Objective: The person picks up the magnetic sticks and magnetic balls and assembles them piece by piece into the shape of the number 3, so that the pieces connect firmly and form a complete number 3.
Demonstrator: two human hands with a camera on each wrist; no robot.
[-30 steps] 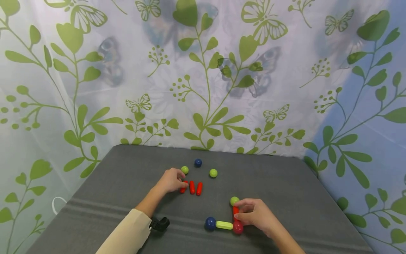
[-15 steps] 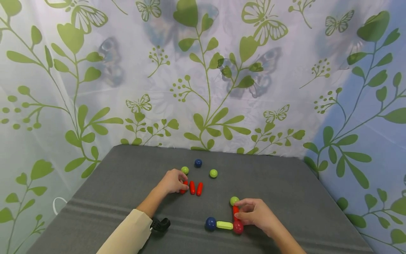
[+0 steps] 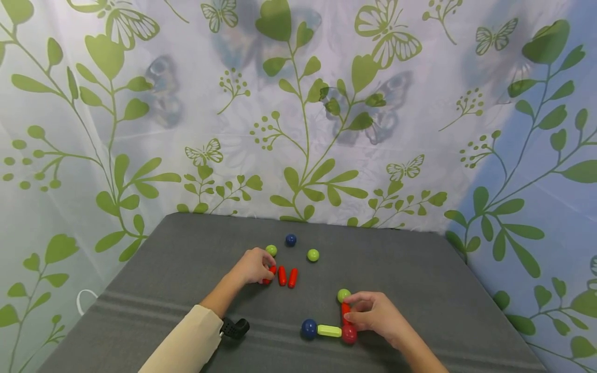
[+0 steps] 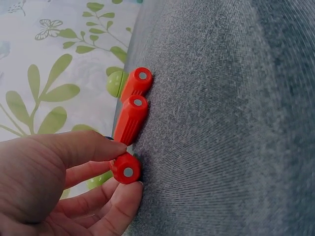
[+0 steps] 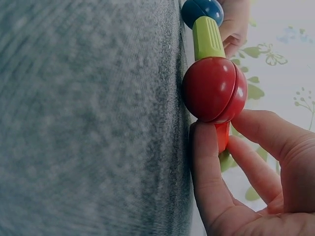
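Note:
My left hand (image 3: 253, 266) pinches the leftmost red magnetic rod (image 4: 127, 169) between thumb and fingers, close over the cloth. A grey metal disc shows on the rod's end in the left wrist view. Two more red rods (image 3: 282, 275) lie beside it. My right hand (image 3: 373, 314) holds another red rod (image 3: 345, 311) between thumb and fingers. That rod runs from a green ball (image 3: 343, 295) to a larger red ball (image 5: 214, 89). From the red ball a light green rod (image 3: 329, 330) leads to a dark blue ball (image 3: 309, 329), forming an L.
Behind the loose rods lie two green balls (image 3: 313, 255) and a small blue ball (image 3: 291, 240). All of it rests on a grey cloth-covered table (image 3: 401, 269). A patterned curtain (image 3: 298, 129) hangs at the back. A black wrist device (image 3: 235, 328) sits at the left sleeve.
My left thumb and fingers have closed in around the leftmost red rod, which has tilted slightly. The right hand and the L-shaped piece stay in place.

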